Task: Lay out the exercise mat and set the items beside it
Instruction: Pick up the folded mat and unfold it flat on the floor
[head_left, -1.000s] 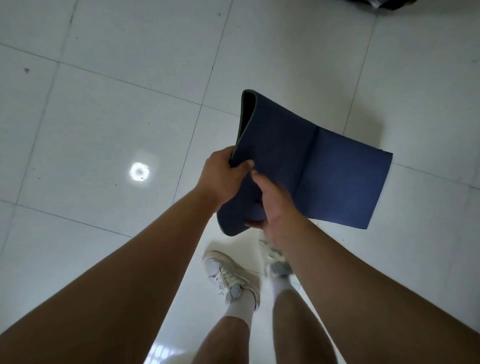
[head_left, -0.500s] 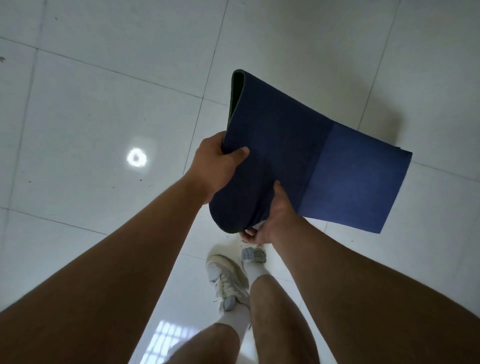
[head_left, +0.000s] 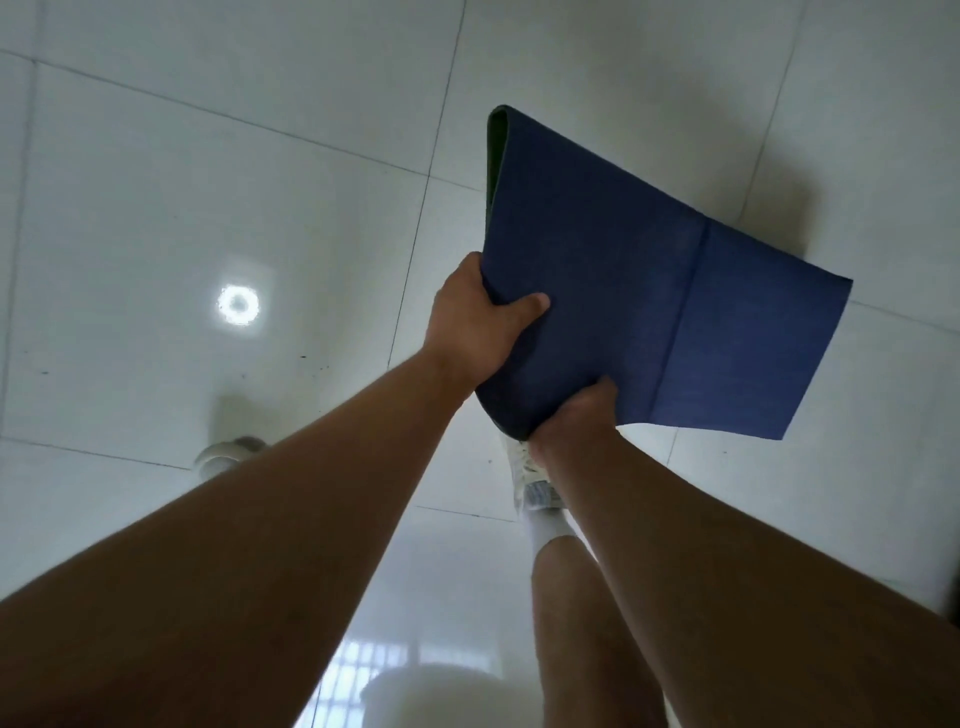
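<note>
A dark blue exercise mat (head_left: 639, 291), folded, with a green inner face showing at its top edge, hangs in the air above the white tiled floor. My left hand (head_left: 478, 322) grips its left folded edge, thumb laid across the blue face. Below it, my right hand (head_left: 574, 415) clasps the lower curled corner from underneath. A crease runs down the mat, and its flat right panel sticks out toward the floor at the right. No other task items are visible.
White glossy floor tiles (head_left: 182, 197) with grey grout lines fill the view. My right foot in a white sneaker (head_left: 530, 478) stands below the mat; my left sneaker (head_left: 228, 454) is out at the left. A lamp reflection (head_left: 238, 304) glares on the floor.
My right hand has shifted from the mat's face down to its lower corner. The mat has opened wider to the right, and my left foot has stepped out to the left.
</note>
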